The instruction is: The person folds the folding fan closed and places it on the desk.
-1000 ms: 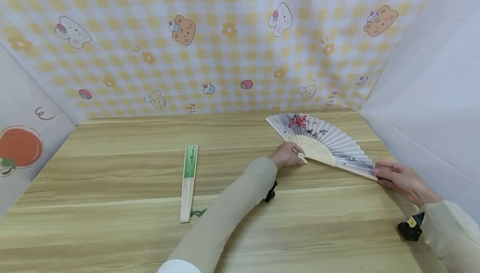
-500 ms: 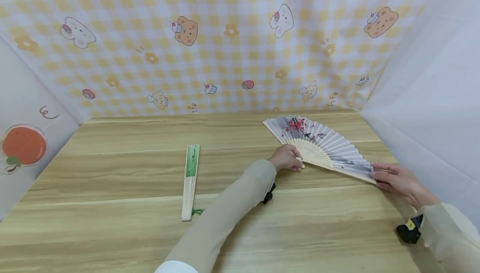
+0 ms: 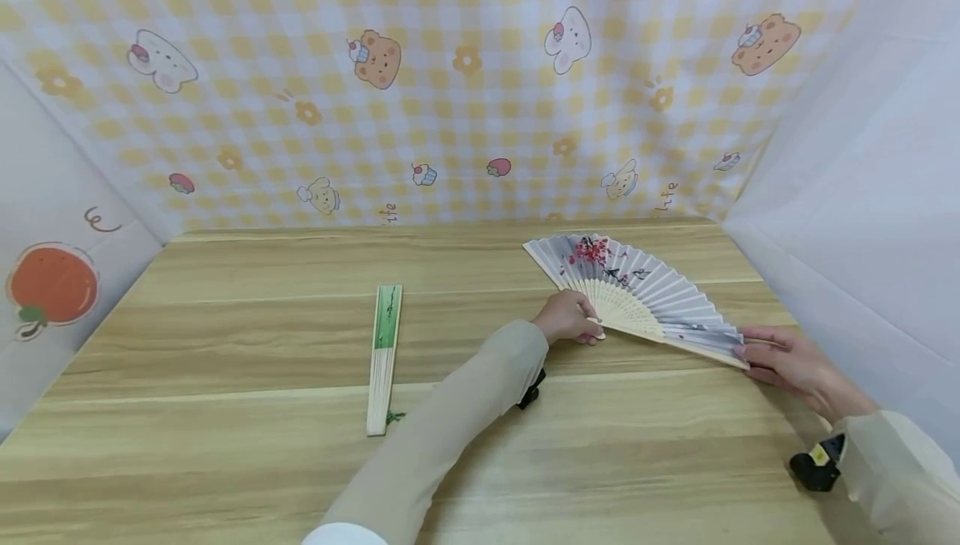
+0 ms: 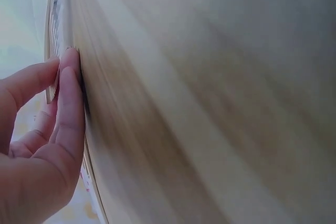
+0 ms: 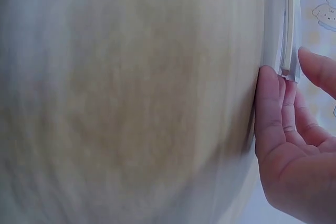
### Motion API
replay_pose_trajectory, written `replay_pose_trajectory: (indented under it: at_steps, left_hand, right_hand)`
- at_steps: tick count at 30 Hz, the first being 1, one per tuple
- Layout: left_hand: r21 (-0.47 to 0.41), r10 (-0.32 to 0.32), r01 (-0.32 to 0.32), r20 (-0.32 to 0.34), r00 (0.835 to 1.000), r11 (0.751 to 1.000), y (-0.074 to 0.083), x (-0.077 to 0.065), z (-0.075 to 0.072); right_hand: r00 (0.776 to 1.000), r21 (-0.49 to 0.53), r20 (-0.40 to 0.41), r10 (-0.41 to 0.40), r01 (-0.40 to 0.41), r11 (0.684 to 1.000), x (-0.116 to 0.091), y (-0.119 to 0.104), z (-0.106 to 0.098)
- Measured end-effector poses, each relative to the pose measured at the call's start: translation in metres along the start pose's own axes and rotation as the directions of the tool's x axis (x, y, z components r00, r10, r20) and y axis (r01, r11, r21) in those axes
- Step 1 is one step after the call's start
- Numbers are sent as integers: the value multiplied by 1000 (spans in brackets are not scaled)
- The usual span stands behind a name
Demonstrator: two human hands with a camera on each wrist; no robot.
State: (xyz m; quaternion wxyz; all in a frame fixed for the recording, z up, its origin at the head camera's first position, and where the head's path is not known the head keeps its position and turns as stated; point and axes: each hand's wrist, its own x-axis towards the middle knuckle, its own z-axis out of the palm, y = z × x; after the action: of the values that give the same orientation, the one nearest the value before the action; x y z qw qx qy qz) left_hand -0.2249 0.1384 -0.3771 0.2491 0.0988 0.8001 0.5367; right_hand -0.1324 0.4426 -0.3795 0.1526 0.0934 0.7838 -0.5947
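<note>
A spread folding fan (image 3: pixel 660 287), pale grey with pink blossoms and cream ribs, lies at the right back of the table. My left hand (image 3: pixel 568 317) pinches its pivot end between thumb and fingers, which hide part of that end. In the left wrist view the ribs (image 4: pixel 51 40) show edge-on at the left thumb tip. At the outer end of the front guard stick, my right hand (image 3: pixel 798 366) holds the fan by its corner. The right wrist view has the stick's end (image 5: pixel 286 66) between the thumb and the fingers (image 5: pixel 270 98) lying beneath.
A folded green fan (image 3: pixel 384 353) with a green tassel (image 3: pixel 395 417) lies left of my left forearm. A checked cloth (image 3: pixel 450 112) hangs along the table's back edge, with a white cloth (image 3: pixel 862 220) at the right side. The wooden table (image 3: pixel 637 462) extends toward me.
Both hands have shifted the spread fan slightly left and toward me, keeping their holds at its two ends. The folded green fan lies as before; the head view has turned a little.
</note>
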Motion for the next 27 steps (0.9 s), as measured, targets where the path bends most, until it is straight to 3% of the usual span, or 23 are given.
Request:
replay_pose_trajectory:
  at_steps: [9,21,27]
  left_hand:
    - [124,33,-30,-24,999,992,-3,-6,-6]
    - [-17,-1,1,21,1000,1000,-12,-12,-26]
    - [16,-19,19,3,1000,1000,-15,-17,-35]
  right_hand:
    - [1000,-52,-9,-9,8,999,-2,-3,10]
    - [999,-42,34,-29,31,999,-2,-12,31]
    - [999,-15,42,-18,18,1000,-1,-16,44]
